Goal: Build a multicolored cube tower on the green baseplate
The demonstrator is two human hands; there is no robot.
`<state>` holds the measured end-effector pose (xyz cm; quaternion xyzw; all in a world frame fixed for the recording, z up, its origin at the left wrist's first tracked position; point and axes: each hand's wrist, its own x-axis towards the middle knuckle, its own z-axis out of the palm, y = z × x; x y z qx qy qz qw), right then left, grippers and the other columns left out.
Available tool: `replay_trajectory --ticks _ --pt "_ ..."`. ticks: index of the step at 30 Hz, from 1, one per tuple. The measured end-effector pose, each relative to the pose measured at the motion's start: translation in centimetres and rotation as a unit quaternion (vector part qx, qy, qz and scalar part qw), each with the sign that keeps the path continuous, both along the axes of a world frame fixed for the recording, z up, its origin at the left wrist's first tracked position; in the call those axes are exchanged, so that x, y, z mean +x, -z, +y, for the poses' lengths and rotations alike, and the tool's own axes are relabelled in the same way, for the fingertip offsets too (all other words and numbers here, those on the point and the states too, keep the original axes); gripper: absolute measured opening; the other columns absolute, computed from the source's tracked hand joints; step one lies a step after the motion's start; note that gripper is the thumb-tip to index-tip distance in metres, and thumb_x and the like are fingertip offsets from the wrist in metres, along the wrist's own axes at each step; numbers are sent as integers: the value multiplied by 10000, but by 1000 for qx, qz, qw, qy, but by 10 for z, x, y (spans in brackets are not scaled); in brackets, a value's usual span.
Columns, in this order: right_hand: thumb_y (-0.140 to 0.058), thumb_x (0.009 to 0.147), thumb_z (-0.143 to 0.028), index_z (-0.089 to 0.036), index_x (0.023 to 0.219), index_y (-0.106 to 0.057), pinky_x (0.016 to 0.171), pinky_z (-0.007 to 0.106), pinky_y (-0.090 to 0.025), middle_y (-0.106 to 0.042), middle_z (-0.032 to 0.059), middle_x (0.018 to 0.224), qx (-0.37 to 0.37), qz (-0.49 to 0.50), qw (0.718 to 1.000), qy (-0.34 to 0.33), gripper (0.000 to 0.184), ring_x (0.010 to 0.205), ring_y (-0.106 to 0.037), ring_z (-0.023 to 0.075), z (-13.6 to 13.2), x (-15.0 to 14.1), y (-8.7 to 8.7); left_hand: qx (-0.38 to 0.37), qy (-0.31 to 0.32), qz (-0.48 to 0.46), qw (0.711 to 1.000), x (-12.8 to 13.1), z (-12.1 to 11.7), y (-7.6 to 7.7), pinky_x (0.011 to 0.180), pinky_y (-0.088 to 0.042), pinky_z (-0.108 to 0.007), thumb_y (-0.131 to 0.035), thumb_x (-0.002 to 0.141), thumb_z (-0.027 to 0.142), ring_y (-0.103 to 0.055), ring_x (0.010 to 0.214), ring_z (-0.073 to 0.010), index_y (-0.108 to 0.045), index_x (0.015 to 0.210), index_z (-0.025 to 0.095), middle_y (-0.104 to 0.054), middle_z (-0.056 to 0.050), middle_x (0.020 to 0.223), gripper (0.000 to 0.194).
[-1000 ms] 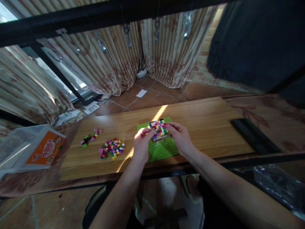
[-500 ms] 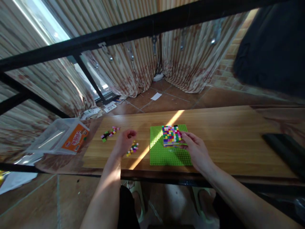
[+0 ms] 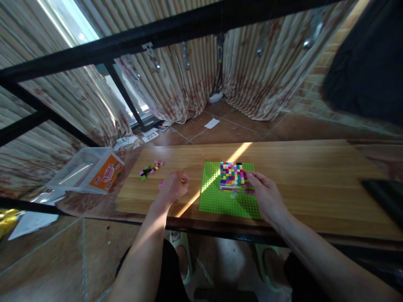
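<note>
A green studded baseplate (image 3: pixel 220 200) lies on the wooden table (image 3: pixel 299 180). A many-coloured block of small bricks (image 3: pixel 231 174) stands at its far side. My right hand (image 3: pixel 263 193) rests on the plate and grips the block's right edge with its fingers. My left hand (image 3: pixel 172 188) is curled, palm down, over the pile of loose coloured bricks to the left of the plate and hides most of it. What its fingers hold is hidden. A small row of loose bricks (image 3: pixel 150 169) lies further left.
A clear plastic box with an orange label (image 3: pixel 94 171) sits at the table's left end. A dark flat object (image 3: pixel 382 197) lies at the right edge. A black metal frame bar (image 3: pixel 157 37) crosses overhead. Curtains and tiled floor lie beyond the table.
My left hand let go of the coloured block and moved left onto the loose brick pile. My right hand stayed on the block. My head turned left.
</note>
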<state>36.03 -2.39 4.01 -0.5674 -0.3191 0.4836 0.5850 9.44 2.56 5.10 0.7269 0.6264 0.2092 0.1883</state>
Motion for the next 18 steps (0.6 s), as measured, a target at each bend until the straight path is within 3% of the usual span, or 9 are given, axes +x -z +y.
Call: replay_trajectory --ticks 8,11,15,18 --pt "-743 620 -540 -180 818 -709 513 250 -437 -683 41 771 -11 16 1000 5 412 604 -540 125 1 -1 -5 14 10 31 999 3 1 0 640 -404 -306 -595 678 105 -557 561 -176 -642 589 228 -569 -18 525 159" --pt "-730 626 -540 -180 821 -705 520 255 -437 -690 43 789 -12 18 1000 6 410 608 -539 127 2 -1 -7 41 34 -61 997 18 -1 -8 661 -433 -298 -606 738 177 -592 622 -173 -666 668 229 -635 -28 631 105" --pt "-711 632 -542 -181 809 -695 524 261 -432 -687 38 757 -14 15 1000 4 402 608 -546 136 4 -3 -7 30 86 -222 971 52 -7 -18 722 -486 -289 -615 799 283 -649 769 -174 -693 810 227 -711 -32 815 97" --pt "-707 620 -536 -181 793 -688 515 255 -425 -679 32 737 -17 12 1000 11 396 593 -529 129 5 -3 -6 26 109 -267 957 71 -11 -19 724 -500 -280 -619 813 291 -651 762 -162 -697 855 216 -717 -27 833 116"
